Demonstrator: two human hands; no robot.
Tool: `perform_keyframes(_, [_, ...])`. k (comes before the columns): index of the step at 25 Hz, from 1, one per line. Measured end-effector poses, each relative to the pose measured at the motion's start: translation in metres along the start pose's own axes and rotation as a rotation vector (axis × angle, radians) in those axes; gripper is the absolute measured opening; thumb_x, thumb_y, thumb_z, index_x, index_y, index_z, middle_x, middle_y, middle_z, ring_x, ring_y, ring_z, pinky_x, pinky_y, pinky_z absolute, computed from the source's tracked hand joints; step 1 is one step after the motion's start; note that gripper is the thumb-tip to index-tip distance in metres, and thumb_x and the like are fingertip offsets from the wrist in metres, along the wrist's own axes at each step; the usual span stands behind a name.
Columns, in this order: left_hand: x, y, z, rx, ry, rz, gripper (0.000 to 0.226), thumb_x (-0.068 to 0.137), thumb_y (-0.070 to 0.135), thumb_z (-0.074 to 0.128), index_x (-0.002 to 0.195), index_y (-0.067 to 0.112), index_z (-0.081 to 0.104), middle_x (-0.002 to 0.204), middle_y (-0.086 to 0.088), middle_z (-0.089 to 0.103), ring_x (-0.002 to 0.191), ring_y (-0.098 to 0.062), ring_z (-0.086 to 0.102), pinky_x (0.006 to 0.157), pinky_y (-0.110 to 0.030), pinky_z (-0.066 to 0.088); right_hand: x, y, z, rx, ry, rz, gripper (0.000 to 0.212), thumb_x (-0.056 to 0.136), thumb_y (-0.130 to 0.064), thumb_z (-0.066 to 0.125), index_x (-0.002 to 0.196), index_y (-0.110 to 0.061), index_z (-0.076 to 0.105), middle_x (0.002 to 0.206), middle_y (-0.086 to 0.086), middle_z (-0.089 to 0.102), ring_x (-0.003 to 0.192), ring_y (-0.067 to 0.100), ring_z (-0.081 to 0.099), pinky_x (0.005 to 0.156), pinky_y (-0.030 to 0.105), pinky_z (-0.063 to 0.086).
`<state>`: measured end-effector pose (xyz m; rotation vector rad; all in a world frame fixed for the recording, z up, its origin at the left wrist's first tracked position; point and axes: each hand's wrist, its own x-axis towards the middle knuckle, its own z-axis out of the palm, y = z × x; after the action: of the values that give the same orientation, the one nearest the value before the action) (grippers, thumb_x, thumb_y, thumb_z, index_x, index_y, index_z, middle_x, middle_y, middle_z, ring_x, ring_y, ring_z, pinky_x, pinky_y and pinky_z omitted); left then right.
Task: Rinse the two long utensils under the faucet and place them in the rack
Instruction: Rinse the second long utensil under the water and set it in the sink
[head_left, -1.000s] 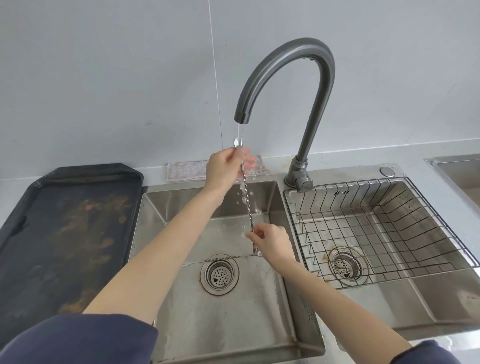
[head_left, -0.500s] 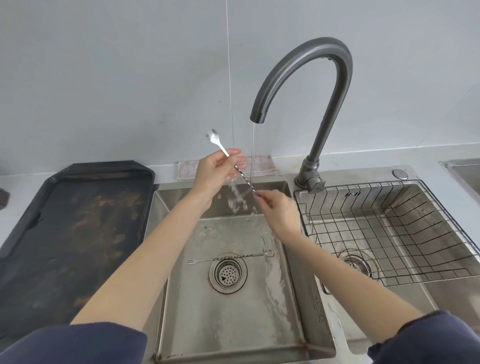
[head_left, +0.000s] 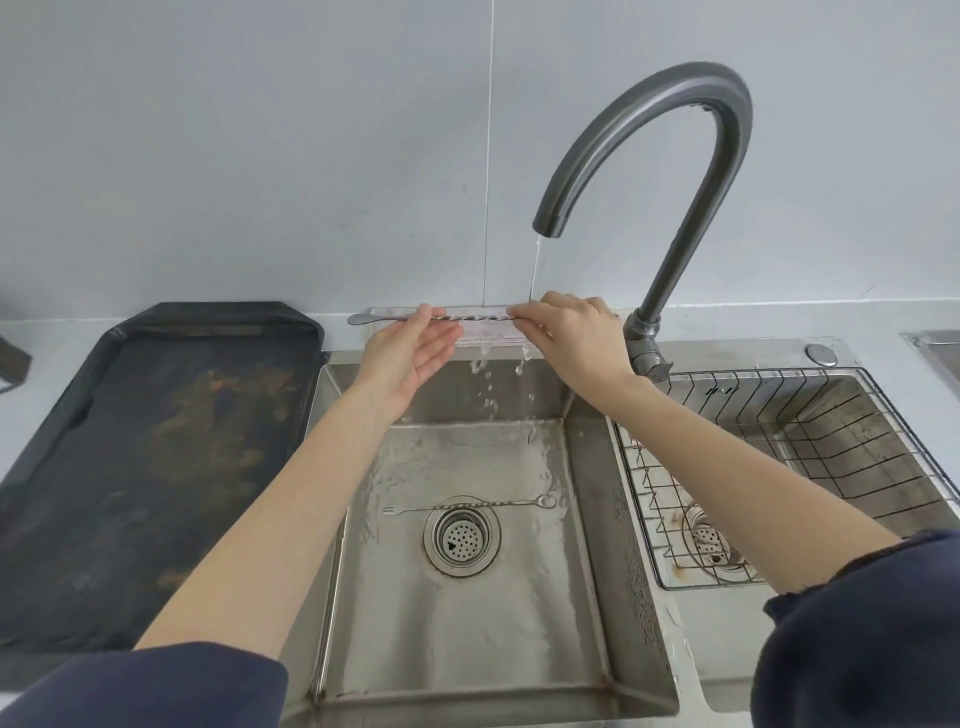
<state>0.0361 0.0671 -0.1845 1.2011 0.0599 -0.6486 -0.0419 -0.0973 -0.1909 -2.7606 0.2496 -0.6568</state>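
Observation:
I hold a long twisted metal bar spoon (head_left: 470, 315) level above the left sink basin (head_left: 467, 623). My left hand (head_left: 408, 353) pinches it near the bowl end, which sticks out to the left. My right hand (head_left: 571, 335) grips the other end, right under the water running from the dark curved faucet (head_left: 670, 171). Drops fall from the spoon into the basin. A second long utensil (head_left: 467, 505) with a small fork end lies flat on the basin floor just behind the drain (head_left: 461, 535). The wire rack (head_left: 810, 415) sits in the right basin.
A dark stained baking tray (head_left: 145, 467) rests on the counter left of the sink. A pale cloth (head_left: 488, 332) lies on the ledge behind the basin, partly hidden by my hands. The faucet base (head_left: 644, 348) stands between the basins. Another sink edge (head_left: 935, 348) shows far right.
The spoon went from upright, to slanted, to level. My right hand rose from low in the basin to the stream, and my left hand slid toward the bowl end.

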Motion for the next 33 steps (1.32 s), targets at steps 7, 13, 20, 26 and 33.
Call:
perform_keyframes(7, [0.008,-0.019,-0.030,-0.053,0.164,-0.137,0.023,0.095,0.015,0.047,0.075,0.012,0.058,0.082,-0.002,0.065,0.070,-0.007,0.066,0.059,-0.014,0.056,-0.032,0.026,0.020,-0.068,-0.133,0.060,0.019,0.090,-0.022,0.057,0.099,-0.015,0.072,0.089,0.010,0.075,0.085,0.031,0.069,0.087,0.040,0.045])
perform_keyframes(13, [0.019,-0.059,-0.061,-0.040,0.287,-0.273,0.023,0.095,0.012,0.045,0.074,0.011,0.053,0.089,-0.003,0.062,0.077,-0.012,0.059,0.090,-0.029,0.047,-0.076,0.035,0.055,-0.039,-0.461,0.281,0.026,0.095,-0.025,0.047,0.110,-0.017,0.066,0.111,0.005,0.063,0.100,0.032,0.061,0.083,0.035,0.045])
perform_keyframes(20, [0.029,-0.126,-0.107,0.077,0.437,-0.425,0.022,0.095,0.007,0.043,0.073,0.009,0.047,0.108,-0.011,0.054,0.071,-0.010,0.056,0.068,-0.022,0.053,-0.125,0.040,0.103,-0.047,-0.691,0.380,0.024,0.094,-0.018,0.047,0.107,-0.014,0.066,0.112,0.006,0.065,0.104,0.028,0.059,0.082,0.035,0.048])
perform_keyframes(26, [0.029,-0.176,-0.136,0.244,0.583,-0.509,0.029,0.091,0.002,0.050,0.064,0.010,0.044,0.066,-0.006,0.049,0.040,-0.007,0.059,0.043,-0.009,0.052,-0.155,0.040,0.130,-0.079,-0.881,0.364,0.024,0.093,-0.020,0.046,0.109,-0.012,0.062,0.120,0.008,0.058,0.107,0.029,0.058,0.081,0.036,0.049])
perform_keyframes(33, [0.021,-0.210,-0.156,0.640,0.570,-0.550,0.030,0.087,0.007,0.059,0.060,0.011,0.046,0.061,-0.005,0.045,0.056,-0.014,0.045,0.026,-0.006,0.039,-0.171,0.040,0.146,-0.127,-1.001,0.375,0.026,0.095,-0.017,0.041,0.112,-0.010,0.059,0.119,0.010,0.057,0.109,0.030,0.054,0.084,0.038,0.046])
